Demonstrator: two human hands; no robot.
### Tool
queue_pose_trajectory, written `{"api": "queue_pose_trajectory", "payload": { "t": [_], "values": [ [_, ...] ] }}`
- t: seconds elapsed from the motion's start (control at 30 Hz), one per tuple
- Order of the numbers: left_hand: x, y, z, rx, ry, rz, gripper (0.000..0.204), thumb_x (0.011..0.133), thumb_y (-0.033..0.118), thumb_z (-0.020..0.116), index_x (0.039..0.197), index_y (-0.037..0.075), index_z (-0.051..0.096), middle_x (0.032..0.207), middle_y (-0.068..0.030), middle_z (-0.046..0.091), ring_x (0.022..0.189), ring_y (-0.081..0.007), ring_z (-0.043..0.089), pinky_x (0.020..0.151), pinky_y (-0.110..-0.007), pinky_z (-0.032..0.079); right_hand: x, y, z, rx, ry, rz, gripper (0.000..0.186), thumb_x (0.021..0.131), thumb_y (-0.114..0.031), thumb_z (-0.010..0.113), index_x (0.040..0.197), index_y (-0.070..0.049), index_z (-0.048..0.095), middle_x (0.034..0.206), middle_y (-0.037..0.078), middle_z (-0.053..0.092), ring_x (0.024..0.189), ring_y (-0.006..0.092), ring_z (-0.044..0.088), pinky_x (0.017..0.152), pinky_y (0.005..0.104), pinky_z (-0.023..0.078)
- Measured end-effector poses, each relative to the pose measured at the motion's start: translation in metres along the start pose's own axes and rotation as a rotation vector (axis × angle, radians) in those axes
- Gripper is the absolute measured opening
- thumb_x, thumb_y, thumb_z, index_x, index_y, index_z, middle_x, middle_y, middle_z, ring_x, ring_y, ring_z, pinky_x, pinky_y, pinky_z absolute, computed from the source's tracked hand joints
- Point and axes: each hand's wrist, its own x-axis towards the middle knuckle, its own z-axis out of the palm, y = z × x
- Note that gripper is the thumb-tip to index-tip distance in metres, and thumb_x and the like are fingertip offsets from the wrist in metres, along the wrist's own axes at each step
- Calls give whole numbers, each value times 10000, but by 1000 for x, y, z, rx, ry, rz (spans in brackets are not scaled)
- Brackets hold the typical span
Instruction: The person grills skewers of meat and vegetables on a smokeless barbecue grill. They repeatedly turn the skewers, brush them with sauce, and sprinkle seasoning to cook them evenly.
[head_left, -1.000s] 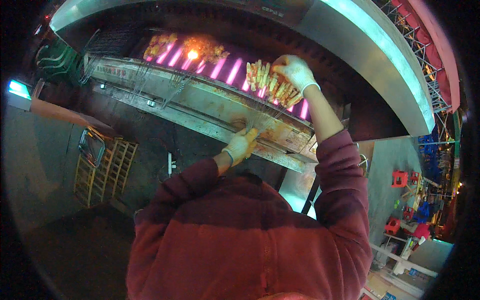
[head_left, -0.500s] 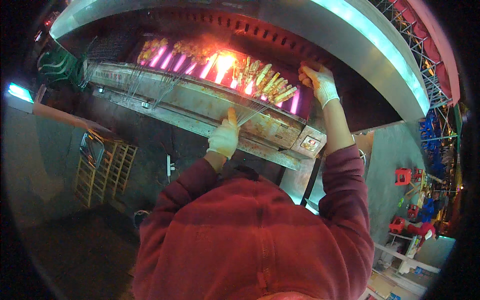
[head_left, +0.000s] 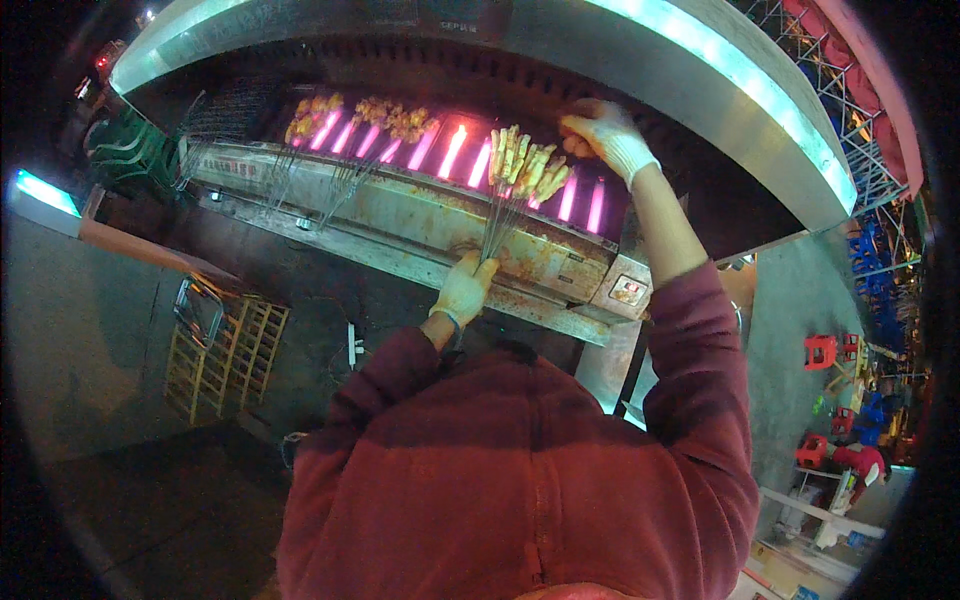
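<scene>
My left hand (head_left: 465,287), in a pale work glove, is closed round the thin metal ends of a bunch of meat skewers (head_left: 527,165). Their food ends fan out over the glowing bars (head_left: 453,150) of a long grill (head_left: 420,212). My right hand (head_left: 606,137), gloved too, hangs above the grill's right end, just past the skewers. Its fingers are curled inward, and whatever they may hold is hidden.
More skewers (head_left: 395,120) lie on the grill's left part, their metal ends sticking out over the front edge. A curved metal hood (head_left: 720,90) arches over the grill. Wooden pallets (head_left: 225,350) stand at left; red stools (head_left: 820,351) are far right.
The bright flame under the skewers has died down. My left hand has drawn the skewers into a tighter, more upright bunch. My right hand has moved left and slightly farther over the grill.
</scene>
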Motion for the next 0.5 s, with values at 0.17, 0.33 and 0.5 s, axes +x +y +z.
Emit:
{"api": "queue_pose_trajectory", "payload": {
  "t": [0.17, 0.33, 0.5],
  "values": [
    [-2, 11, -3, 270, 70, 147, 375, 976, 336, 572, 1199, 35, 593, 1010, -286, 676, 1004, -480, 633, 830, -552, 485, 49, 22, 12, -494, 141, -227, 386, 935, -323, 643, 1232, -80, 681, 1168, 133, 720, 1093, 311, 673, 969, 406, 510],
    [-13, 23, -2, 427, 226, 234, 365, 975, 290, 585, 1199, 3, 556, 1031, -277, 674, 961, -514, 616, 804, -528, 492, 40, 23, 6, -278, 81, -82, 338, 942, -261, 643, 1209, -59, 690, 1113, 135, 728, 941, 255, 715, 862, 383, 554],
    [-3, 0, -5, 90, 118, 280, 306, 999, 276, 584, 1219, 65, 555, 776, -120, 640, 669, -327, 614, 597, -415, 485, -5, -3, -9, 28, 220, 64, 235, 852, -156, 758, 1029, -35, 661, 842, 52, 672, 638, 122, 596, 542, 263, 468]
  ]
}}
